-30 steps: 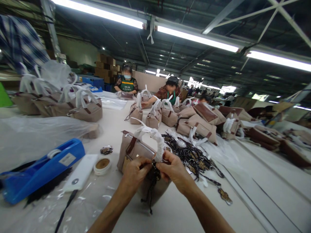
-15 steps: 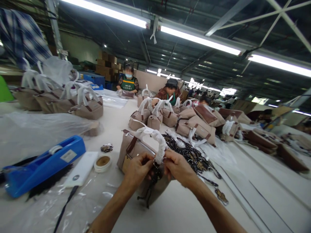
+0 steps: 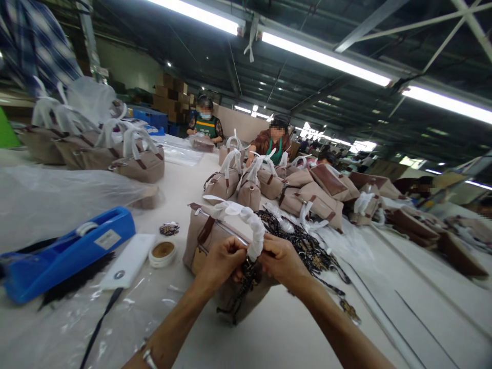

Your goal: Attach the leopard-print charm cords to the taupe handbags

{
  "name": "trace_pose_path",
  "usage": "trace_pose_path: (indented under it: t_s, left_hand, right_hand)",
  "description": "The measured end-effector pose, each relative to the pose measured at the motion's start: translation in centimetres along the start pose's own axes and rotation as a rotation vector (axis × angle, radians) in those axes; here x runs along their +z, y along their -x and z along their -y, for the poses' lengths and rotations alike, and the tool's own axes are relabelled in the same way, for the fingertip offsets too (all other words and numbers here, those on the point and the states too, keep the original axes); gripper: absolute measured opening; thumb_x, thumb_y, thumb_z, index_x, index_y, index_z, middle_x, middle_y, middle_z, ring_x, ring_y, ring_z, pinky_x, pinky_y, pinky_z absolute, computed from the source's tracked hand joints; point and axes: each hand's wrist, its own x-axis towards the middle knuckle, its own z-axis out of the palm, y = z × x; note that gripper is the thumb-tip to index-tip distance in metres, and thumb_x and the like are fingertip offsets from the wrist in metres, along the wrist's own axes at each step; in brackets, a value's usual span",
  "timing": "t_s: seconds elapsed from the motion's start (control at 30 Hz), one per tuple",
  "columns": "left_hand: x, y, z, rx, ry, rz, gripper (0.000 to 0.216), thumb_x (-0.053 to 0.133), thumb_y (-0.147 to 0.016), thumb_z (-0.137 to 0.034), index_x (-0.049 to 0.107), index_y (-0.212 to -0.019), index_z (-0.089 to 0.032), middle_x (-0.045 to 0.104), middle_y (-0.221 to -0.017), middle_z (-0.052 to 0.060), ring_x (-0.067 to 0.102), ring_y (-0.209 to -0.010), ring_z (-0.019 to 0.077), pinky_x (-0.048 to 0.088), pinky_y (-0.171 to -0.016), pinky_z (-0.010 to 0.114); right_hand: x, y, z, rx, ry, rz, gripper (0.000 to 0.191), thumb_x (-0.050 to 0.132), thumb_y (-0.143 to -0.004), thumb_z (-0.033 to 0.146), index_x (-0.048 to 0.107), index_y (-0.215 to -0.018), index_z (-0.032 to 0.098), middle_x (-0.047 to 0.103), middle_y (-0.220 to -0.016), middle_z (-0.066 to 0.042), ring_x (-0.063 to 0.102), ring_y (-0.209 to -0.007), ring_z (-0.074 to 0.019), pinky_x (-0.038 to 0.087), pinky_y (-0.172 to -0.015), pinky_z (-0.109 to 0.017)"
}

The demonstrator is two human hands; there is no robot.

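Observation:
A beige handbag (image 3: pixel 194 233) with brown leather trim stands on the table in front of me. White wrapping covers its arched handle (image 3: pixel 255 225). At the handle's near end, my left hand (image 3: pixel 225 261) pinches from the left, and my right hand (image 3: pixel 282 256) pinches from the right. Between them hangs a dark beaded charm (image 3: pixel 246 292), its dangling end lying against the bag's side. What exactly sits between each thumb and finger is too small to make out. A heap of similar dark charms (image 3: pixel 307 246) lies just beyond my right hand.
Left of the bag are a blue tape dispenser (image 3: pixel 73 256), a white box-shaped device (image 3: pixel 128 261) with a cord, and a tape roll (image 3: pixel 163 253). Wrapped handbags (image 3: pixel 140 164) stand at back left; more are piled (image 3: pixel 315 200) ahead. Two co-workers sit across the table.
Both hands stay at the handle's end with only small finger shifts. The view has tilted slightly. The co-worker in brown across the table has raised their head.

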Motion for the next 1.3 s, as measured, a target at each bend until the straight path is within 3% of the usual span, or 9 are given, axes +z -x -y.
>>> trace_pose_path:
  t_s: [0.17, 0.27, 0.37, 0.47, 0.63, 0.8, 0.97, 1.07, 1.3]
  left_hand:
    - [-1.0, 0.1, -0.1, 0.013, -0.009, 0.142, 0.017, 0.067, -0.074, -0.031, 0.06, -0.075, -0.015, 0.063, -0.048, -0.003, 0.057, -0.041, 0.0111, 0.047, -0.042, 0.019]
    - [-1.1, 0.4, 0.1, 0.084, -0.04, 0.128, 0.021, 0.064, -0.077, -0.037, 0.061, -0.078, -0.016, 0.064, -0.054, -0.002, 0.06, -0.047, 0.0135, 0.05, -0.049, 0.024]
    - [-0.7, 0.9, 0.2, 0.246, -0.257, -0.016, 0.016, 0.059, -0.082, -0.033, 0.065, -0.08, -0.018, 0.066, -0.063, 0.0, 0.062, -0.057, 0.0154, 0.049, -0.056, 0.025]
    - [-0.3, 1.1, 0.2, 0.337, -0.372, -0.136, 0.012, 0.057, -0.083, -0.028, 0.063, -0.079, -0.019, 0.063, -0.066, -0.002, 0.058, -0.06, 0.0143, 0.044, -0.057, 0.023]
    - [-0.2, 0.5, 0.8, 0.247, -0.122, 0.106, 0.015, 0.055, -0.086, -0.033, 0.05, -0.08, -0.021, 0.051, -0.06, -0.006, 0.046, -0.047, 0.01, 0.036, -0.045, 0.02]
    - [0.5, 0.4, 0.9, 0.239, -0.063, 0.106, 0.013, 0.054, -0.087, -0.031, 0.048, -0.08, -0.021, 0.046, -0.061, -0.008, 0.041, -0.048, 0.0086, 0.035, -0.045, 0.019]
    - [0.9, 0.6, 0.8, 0.22, -0.068, 0.072, 0.011, 0.053, -0.086, -0.029, 0.049, -0.08, -0.021, 0.046, -0.061, -0.007, 0.043, -0.05, 0.0093, 0.036, -0.044, 0.017]
    - [0.8, 0.7, 1.0, 0.213, -0.103, 0.046, 0.011, 0.052, -0.086, -0.028, 0.05, -0.08, -0.021, 0.049, -0.061, -0.007, 0.044, -0.05, 0.009, 0.035, -0.044, 0.017]
    - [0.6, 0.2, 1.0, 0.135, -0.11, 0.093, 0.008, 0.054, -0.081, -0.027, 0.052, -0.078, -0.02, 0.05, -0.056, -0.007, 0.048, -0.044, 0.009, 0.039, -0.039, 0.017]
  right_hand:
    - [-0.4, -0.2, 0.2, -0.115, 0.127, 0.002, 0.019, 0.059, -0.081, 0.015, 0.069, -0.065, 0.018, 0.059, -0.066, 0.0, 0.053, -0.055, -0.0098, 0.039, -0.05, -0.018]
    - [0.2, -0.2, 0.1, -0.009, 0.114, -0.085, 0.015, 0.06, -0.077, 0.013, 0.066, -0.064, 0.019, 0.055, -0.055, 0.003, 0.05, -0.049, -0.0096, 0.036, -0.047, -0.019]
    - [1.0, -0.1, -0.2, 0.16, -0.004, -0.13, 0.012, 0.056, -0.077, 0.013, 0.067, -0.077, 0.02, 0.051, -0.048, 0.006, 0.046, -0.039, -0.0088, 0.032, -0.039, -0.018]
    - [1.8, 0.0, -0.5, 0.201, -0.142, -0.123, 0.02, 0.053, -0.076, 0.013, 0.067, -0.089, 0.021, 0.056, -0.056, 0.006, 0.046, -0.037, -0.0076, 0.032, -0.036, -0.018]
    - [2.0, 0.1, -0.2, 0.222, -0.422, -0.146, 0.013, 0.06, -0.072, 0.018, 0.064, -0.085, 0.019, 0.057, -0.067, 0.005, 0.038, -0.037, -0.0037, 0.026, -0.033, -0.017]
    - [-0.6, 0.0, 1.6, 0.372, -0.735, 0.029, 0.015, 0.066, -0.065, 0.018, 0.061, -0.08, 0.017, 0.048, -0.054, 0.008, 0.028, -0.037, -0.0025, 0.019, -0.036, -0.017]
    - [-0.9, 0.1, 1.9, 0.379, -0.93, -0.037, 0.02, 0.071, -0.069, 0.026, 0.064, -0.087, 0.017, 0.047, -0.052, 0.007, 0.032, -0.04, -0.0042, 0.023, -0.039, -0.018]
    - [-0.4, 0.5, 1.3, 0.365, -0.815, -0.04, 0.023, 0.069, -0.073, 0.031, 0.068, -0.09, 0.016, 0.051, -0.057, 0.004, 0.036, -0.041, -0.0053, 0.028, -0.04, -0.019]
    - [-0.9, 0.8, -0.2, 0.199, -0.207, 0.013, 0.026, 0.055, -0.073, 0.011, 0.074, -0.086, 0.021, 0.055, -0.062, 0.003, 0.049, -0.044, -0.0081, 0.038, -0.04, -0.018]
